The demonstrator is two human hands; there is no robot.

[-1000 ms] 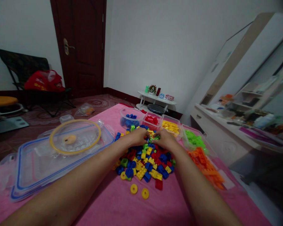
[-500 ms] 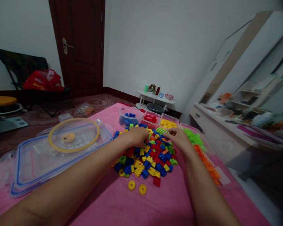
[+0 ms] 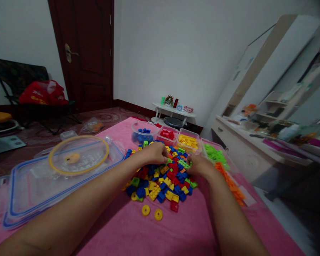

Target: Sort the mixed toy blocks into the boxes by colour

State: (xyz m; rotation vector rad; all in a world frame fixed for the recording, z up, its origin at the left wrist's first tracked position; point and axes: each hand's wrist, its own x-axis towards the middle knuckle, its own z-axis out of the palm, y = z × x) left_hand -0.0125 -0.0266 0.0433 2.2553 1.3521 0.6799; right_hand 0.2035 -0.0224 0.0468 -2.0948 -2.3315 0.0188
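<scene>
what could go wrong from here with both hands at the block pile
A nudge from the left hand or right hand might scatter the loose block pile. The two round yellow pieces lie apart on the pink cloth and could be swept aside. The right forearm passes close to the orange pieces, so it might knock some.

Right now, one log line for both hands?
left hand: at brick pile, grip hidden | right hand: at green brick, hold unclear | two yellow wheels: on pink cloth
</scene>
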